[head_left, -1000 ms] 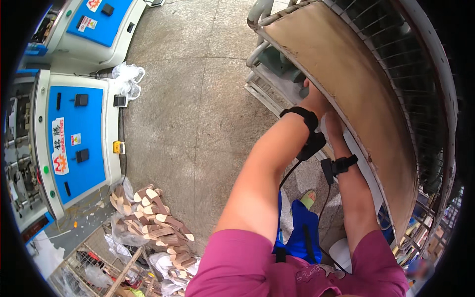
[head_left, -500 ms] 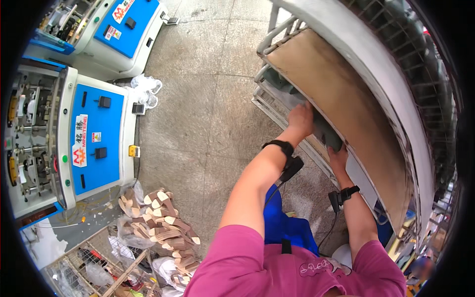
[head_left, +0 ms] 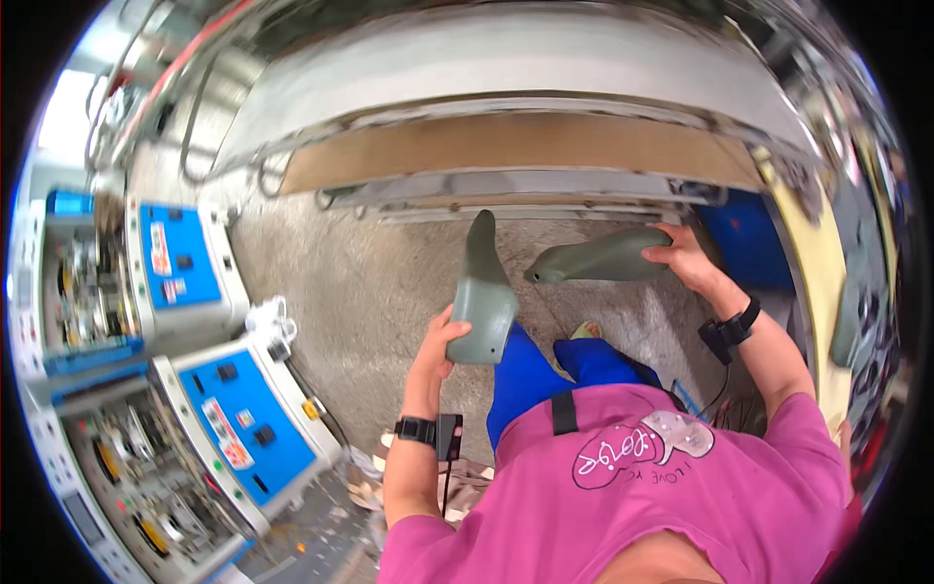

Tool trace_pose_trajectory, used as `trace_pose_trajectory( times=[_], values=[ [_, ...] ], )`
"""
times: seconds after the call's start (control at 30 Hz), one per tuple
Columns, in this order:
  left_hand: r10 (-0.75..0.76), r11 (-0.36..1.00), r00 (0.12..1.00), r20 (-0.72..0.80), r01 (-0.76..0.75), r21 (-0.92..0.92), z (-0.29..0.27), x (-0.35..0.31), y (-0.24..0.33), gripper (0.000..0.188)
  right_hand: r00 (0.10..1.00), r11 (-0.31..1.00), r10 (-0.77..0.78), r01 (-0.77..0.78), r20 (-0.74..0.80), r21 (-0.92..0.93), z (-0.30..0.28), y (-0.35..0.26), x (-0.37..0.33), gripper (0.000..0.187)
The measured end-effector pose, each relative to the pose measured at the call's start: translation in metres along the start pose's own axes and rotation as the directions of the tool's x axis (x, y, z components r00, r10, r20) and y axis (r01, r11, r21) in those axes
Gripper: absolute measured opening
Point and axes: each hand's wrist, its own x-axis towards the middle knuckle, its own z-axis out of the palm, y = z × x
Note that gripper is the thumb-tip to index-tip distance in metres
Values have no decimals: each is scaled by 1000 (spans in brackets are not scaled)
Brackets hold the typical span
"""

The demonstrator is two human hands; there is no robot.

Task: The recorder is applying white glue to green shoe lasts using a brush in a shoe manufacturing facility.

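My left hand [head_left: 438, 343] grips a dull-green shoe last [head_left: 484, 297] by its thick heel end, thumb on the near face. Its narrow toe points up and away from me, and a small dark hole shows near the lower corner. To the right, my right hand [head_left: 687, 259] is closed round one end of a second green shoe last [head_left: 598, 257]. That one lies nearly level, its other end with a small hole pointing left toward the first. The two lasts are apart, both held above the floor in front of my body.
A metal rack with a brown shelf board [head_left: 525, 151] spans the far side. Blue-and-white machines [head_left: 248, 419] stand at the left, with a white plastic bag [head_left: 270, 318] beside them. Pale offcuts lie at lower left. A yellow board [head_left: 817, 292] and a blue panel [head_left: 747, 248] are at right.
Both hands have come out from under the brown shelf, each now with a green shoe last. My view has turned right, so the rack lies straight ahead.
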Motion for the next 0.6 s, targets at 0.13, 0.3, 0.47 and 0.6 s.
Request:
trace_pose_trajectory(
  times=[0.13,0.3,0.47,0.6],
  values=[
    [-26,1000,985,172,26,0,61,-4,1,70,992,995,-91,95,-90,39,-85,18,-73,36],
    [-114,992,912,394,81,99,143,18,12,74,922,942,-168,255,-349,220,-148,32,-167,34],
    [-250,966,831,498,181,184,236,54,12,74,802,885,-152,371,-577,283,-186,73,-233,36],
    [-362,931,742,564,258,259,298,85,6,77,652,782,-62,502,-756,369,-200,93,-256,21]
  ],
)
